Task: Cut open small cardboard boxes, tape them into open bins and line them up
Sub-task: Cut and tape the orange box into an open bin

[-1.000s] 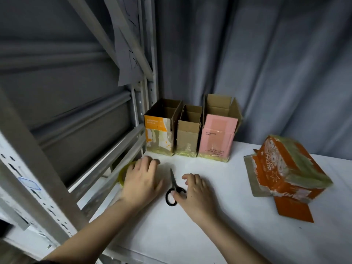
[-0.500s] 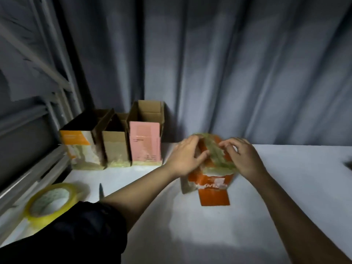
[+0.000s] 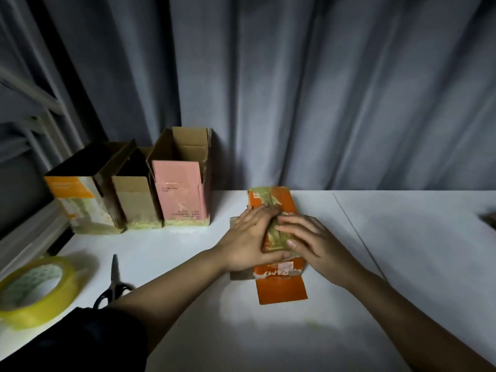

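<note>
Orange box (image 3: 279, 264) flat on table, L hand (image 3: 248, 241) & R hand (image 3: 308, 238) palms down, fingers straight, pressing it

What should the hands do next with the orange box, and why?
Probably stand the orange box upright and slide it beside the pink bin. Both the left hand and the right hand press flat on its taped seam, so the taping looks finished, and three open bins already stand in a row, with free table next to the pink one.

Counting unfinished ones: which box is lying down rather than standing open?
The orange box under both hands; the other three stand upright in a row by the curtain.
</note>
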